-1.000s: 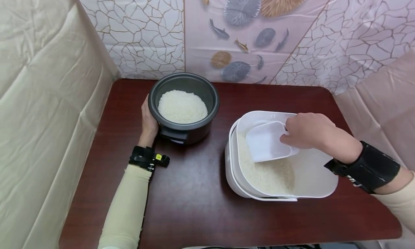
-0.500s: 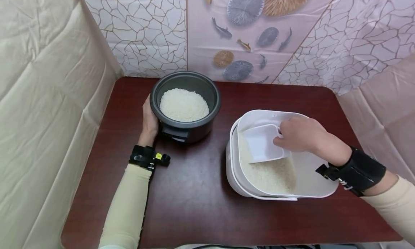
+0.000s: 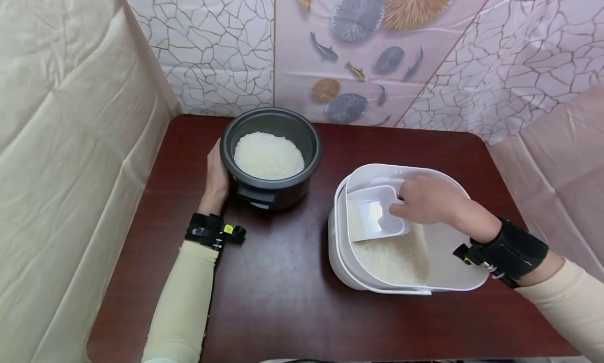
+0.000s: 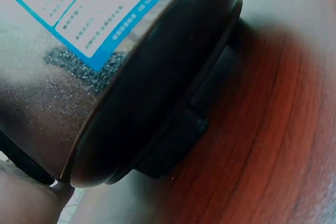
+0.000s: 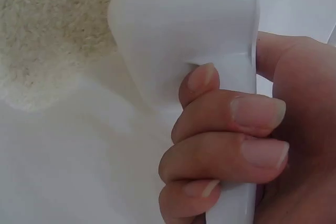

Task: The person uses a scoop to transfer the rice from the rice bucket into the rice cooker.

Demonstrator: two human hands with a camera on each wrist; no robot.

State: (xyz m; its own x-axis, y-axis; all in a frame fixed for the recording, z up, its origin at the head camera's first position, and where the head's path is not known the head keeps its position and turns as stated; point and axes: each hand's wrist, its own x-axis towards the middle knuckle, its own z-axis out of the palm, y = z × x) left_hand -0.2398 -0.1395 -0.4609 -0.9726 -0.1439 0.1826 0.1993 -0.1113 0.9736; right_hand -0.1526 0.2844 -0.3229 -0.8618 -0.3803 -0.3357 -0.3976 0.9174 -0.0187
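A rice cooker [image 3: 288,191], lid off, stands at the back left with white rice [image 3: 269,156] in its dark inner pot. My left hand [image 3: 217,174] rests against its left side, fingers extended along the wall and thumb hidden in the head view. At right, a white rice bin [image 3: 453,263] holds more rice [image 3: 394,258]. Inside it, my right hand [image 3: 427,200] grips a white scoop [image 3: 375,213], whose front edge meets the rice near the bin's left wall. The right wrist view shows the fingers [image 5: 226,156] curled round the scoop's handle [image 5: 231,203].
Both things stand on a dark red-brown table [image 3: 269,279]. The bin's white carry handle [image 3: 401,291] hangs down along its front. A patterned cloth [image 3: 226,48] hangs behind the table, with pale cloth [image 3: 85,142] at the left side.
My right hand has moved left and slightly down within the bin, bringing the scoop closer to the left wall. My left hand and the rice cooker have stayed in place.
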